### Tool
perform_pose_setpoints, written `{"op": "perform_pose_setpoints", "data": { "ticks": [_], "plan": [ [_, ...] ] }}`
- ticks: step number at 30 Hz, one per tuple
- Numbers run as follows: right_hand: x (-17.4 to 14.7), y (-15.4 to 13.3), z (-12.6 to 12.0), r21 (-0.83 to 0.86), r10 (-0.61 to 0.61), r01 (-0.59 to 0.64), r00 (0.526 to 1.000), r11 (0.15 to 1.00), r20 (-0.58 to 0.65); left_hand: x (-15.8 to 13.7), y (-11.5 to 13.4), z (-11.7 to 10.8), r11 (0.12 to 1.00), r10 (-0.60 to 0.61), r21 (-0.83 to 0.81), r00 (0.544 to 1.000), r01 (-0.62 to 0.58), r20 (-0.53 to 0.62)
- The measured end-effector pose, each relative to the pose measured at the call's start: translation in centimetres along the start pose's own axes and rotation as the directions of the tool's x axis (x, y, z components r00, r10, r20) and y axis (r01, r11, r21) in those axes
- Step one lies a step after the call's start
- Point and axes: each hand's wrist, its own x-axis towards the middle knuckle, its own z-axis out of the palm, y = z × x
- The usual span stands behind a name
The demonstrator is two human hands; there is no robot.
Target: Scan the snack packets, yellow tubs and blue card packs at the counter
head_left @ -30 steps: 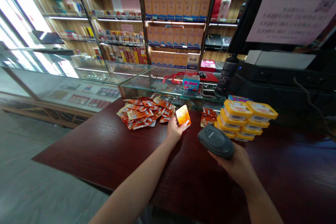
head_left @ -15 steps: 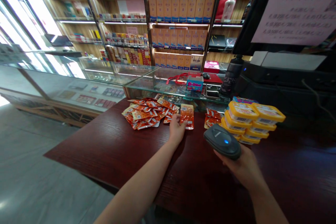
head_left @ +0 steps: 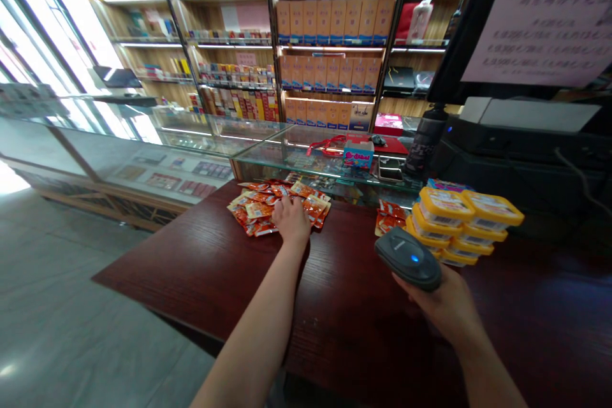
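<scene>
- The left hand point(head_left: 291, 220) reaches over the desk point(head_left: 201, 274), its fingers bent down on the right-hand part of a heap of orange packets point(head_left: 259, 211); whether they have closed on one cannot be told, as the back of the hand hides the fingertips.
- The heap lies near the desk's far left corner, close to the far edge. The packets overlap at many angles, most showing shiny orange, some a pale side.
- The right hand point(head_left: 447, 303) grasps a dark grey scanner point(head_left: 406, 258), the fingers wrapped beneath its head. A blue light glows on top, and the head points forward and to the left, above the desk.
- A smaller group of orange packets point(head_left: 391, 211) lies by the far edge, well to the right of the heap and just left of the yellow tubs point(head_left: 442, 205).
- The tubs stand in two stacks side by side near the far edge, toward the right; the scanner head hides part of the lower ones. A blue and purple package point(head_left: 448, 185) shows behind them.
- Past the far edge is a glass display case point(head_left: 268, 152). On its top are a blue and pink box point(head_left: 358, 157) and a red strap point(head_left: 326, 145).
- Right of these, a dark cylinder point(head_left: 427, 140) stands beside a monitor bearing a pink notice point(head_left: 540, 35).
- Shelves behind hold rows of orange-brown boxes point(head_left: 337, 19).
</scene>
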Motion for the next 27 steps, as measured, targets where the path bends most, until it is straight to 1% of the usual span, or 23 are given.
{"op": "perform_pose_setpoints", "data": {
  "ticks": [2, 6, 11, 13, 18, 24, 27],
  "plan": [
    [0.0, -0.1, 0.0, -0.007, -0.01, 0.01, 1.0, 1.0, -0.01, 0.0, 0.1, 0.2, 0.999, 0.031, 0.015, 0.999, -0.031, 0.026],
    [0.1, -0.2, 0.0, -0.011, -0.043, 0.043, 0.999, 0.999, -0.026, -0.1, 0.3, 0.8, 0.988, 0.156, -0.005, 0.979, -0.157, 0.132],
    [0.1, -0.1, 0.1, 0.002, -0.017, 0.018, 1.0, 1.0, -0.026, -0.9, 1.0, 1.2, 0.979, 0.195, 0.03, 0.974, -0.2, 0.117],
    [0.1, 0.0, 0.1, 0.009, -0.013, 0.014, 1.0, 1.0, -0.026, -1.0, 1.2, 1.2, 0.981, 0.185, 0.036, 0.976, -0.19, 0.117],
    [0.1, 0.2, 0.1, 0.008, -0.017, 0.018, 0.999, 1.0, -0.04, -0.7, 0.9, 1.0, 0.995, 0.085, 0.042, 0.991, -0.09, 0.103],
    [0.2, 0.0, 0.2, 0.004, -0.006, 0.006, 1.0, 1.0, -0.028, -0.8, 0.8, 0.8, 0.997, 0.078, 0.016, 0.989, -0.08, 0.125],
    [0.3, 0.1, 0.3, -0.012, 0.009, -0.009, 0.999, 1.0, -0.049, -0.9, 0.7, 0.9, 0.997, 0.082, -0.006, 0.989, -0.082, 0.126]
  ]
}}
